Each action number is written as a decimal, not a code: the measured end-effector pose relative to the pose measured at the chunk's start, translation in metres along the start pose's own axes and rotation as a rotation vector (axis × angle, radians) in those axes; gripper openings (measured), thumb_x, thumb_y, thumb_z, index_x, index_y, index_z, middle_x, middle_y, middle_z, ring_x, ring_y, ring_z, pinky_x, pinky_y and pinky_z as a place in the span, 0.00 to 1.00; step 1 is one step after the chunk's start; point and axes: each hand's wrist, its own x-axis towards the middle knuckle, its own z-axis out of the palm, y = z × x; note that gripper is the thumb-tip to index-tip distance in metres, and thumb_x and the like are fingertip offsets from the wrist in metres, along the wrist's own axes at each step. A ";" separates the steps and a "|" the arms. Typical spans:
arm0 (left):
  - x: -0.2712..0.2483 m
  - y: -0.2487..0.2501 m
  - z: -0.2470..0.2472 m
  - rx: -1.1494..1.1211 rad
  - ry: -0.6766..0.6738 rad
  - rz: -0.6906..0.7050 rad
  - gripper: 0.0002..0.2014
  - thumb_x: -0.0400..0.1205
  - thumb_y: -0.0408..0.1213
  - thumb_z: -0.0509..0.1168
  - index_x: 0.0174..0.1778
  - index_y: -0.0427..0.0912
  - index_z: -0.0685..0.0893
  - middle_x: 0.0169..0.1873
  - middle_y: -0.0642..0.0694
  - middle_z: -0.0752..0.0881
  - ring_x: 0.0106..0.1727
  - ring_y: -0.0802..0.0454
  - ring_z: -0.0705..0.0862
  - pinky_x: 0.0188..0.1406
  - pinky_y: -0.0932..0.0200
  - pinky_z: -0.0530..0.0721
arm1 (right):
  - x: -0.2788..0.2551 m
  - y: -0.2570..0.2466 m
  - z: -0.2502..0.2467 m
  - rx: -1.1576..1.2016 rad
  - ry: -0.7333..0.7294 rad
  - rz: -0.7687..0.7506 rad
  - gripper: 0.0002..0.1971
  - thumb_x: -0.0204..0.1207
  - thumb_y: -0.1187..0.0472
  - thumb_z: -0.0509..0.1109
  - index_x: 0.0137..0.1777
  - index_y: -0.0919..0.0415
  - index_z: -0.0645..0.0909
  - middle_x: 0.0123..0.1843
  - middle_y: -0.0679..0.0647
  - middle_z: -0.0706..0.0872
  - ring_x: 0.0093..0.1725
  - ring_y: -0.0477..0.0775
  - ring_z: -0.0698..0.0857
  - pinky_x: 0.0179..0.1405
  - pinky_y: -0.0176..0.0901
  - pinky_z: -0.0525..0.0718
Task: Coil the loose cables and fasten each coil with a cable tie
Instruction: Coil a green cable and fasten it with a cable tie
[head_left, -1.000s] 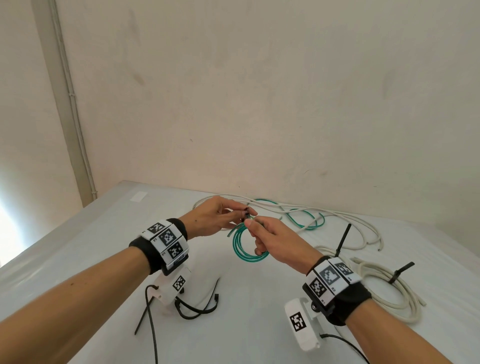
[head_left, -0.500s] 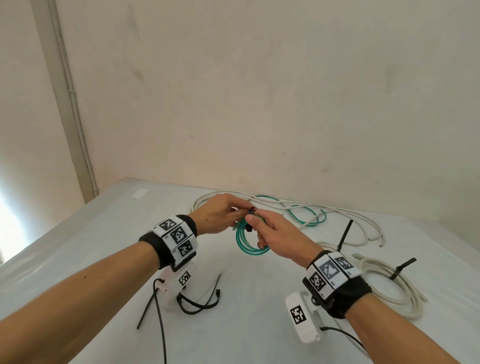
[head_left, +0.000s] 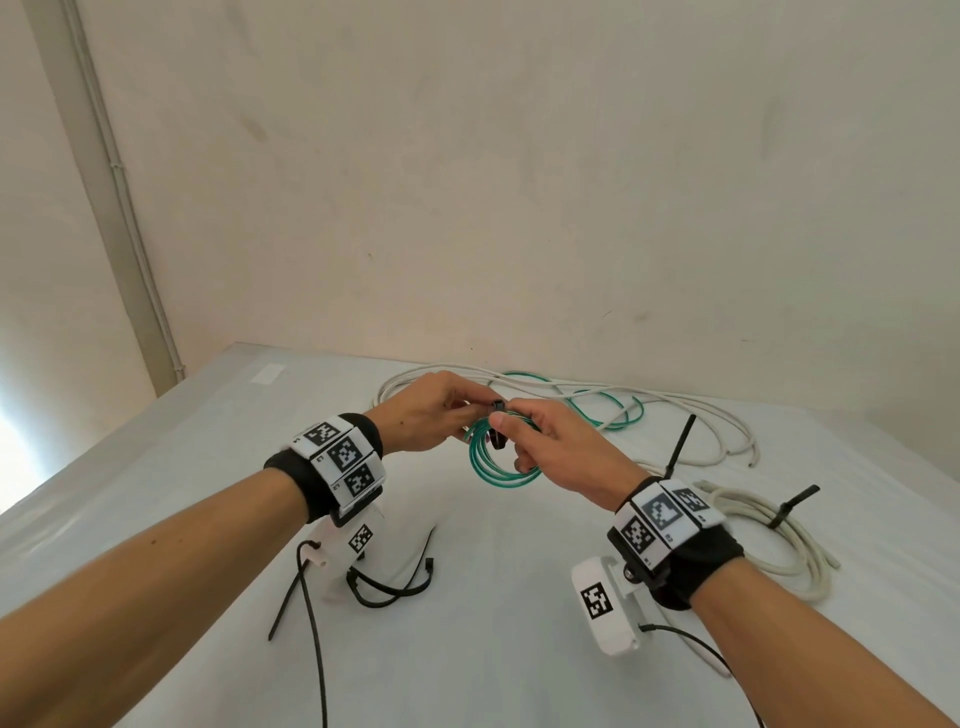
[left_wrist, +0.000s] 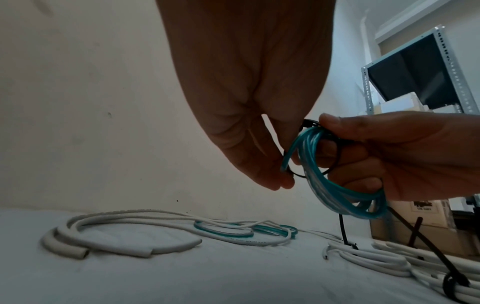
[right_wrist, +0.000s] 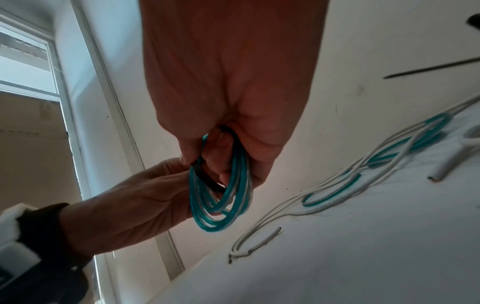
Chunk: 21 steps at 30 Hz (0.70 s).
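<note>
Since the earlier frame your hands have lifted the green coil (head_left: 501, 452) slightly and closed in on the black cable tie (head_left: 497, 422) looped around it. One white coil (head_left: 779, 540) right of the green coil is tied; loose cables (head_left: 597, 402) behind it remain. Your left hand (head_left: 431, 413) pinches the tie; your right hand (head_left: 563, 449) grips coil and tie, raised above the table (head_left: 156, 467).

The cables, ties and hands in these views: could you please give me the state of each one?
Green coil: coiled, held above the table, black tie looped round it.
White coil: coiled, tied, lying on the table.
Loose cables: uncoiled, white and green tangled.
Spare ties: unused, on the table.
Left hand: pinching the tie.
Right hand: gripping the green coil.
</note>
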 end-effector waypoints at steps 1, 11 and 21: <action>0.000 0.001 0.000 0.012 -0.004 0.003 0.13 0.91 0.33 0.62 0.58 0.52 0.91 0.49 0.42 0.93 0.48 0.52 0.89 0.57 0.45 0.91 | -0.001 0.000 0.000 0.002 -0.002 0.000 0.14 0.90 0.51 0.66 0.42 0.53 0.83 0.29 0.52 0.75 0.30 0.50 0.76 0.40 0.50 0.75; -0.001 0.006 0.002 0.118 0.009 0.030 0.13 0.91 0.33 0.62 0.63 0.46 0.92 0.46 0.52 0.93 0.43 0.64 0.89 0.52 0.62 0.90 | -0.004 0.003 0.000 0.028 -0.021 0.001 0.16 0.89 0.48 0.66 0.38 0.40 0.84 0.29 0.50 0.74 0.29 0.47 0.75 0.40 0.49 0.75; -0.003 -0.002 0.002 0.169 0.072 0.099 0.11 0.90 0.35 0.65 0.60 0.47 0.93 0.43 0.46 0.93 0.40 0.51 0.85 0.46 0.57 0.84 | 0.002 0.012 0.002 0.288 -0.082 0.044 0.18 0.90 0.53 0.66 0.51 0.70 0.84 0.39 0.60 0.69 0.31 0.47 0.68 0.39 0.43 0.77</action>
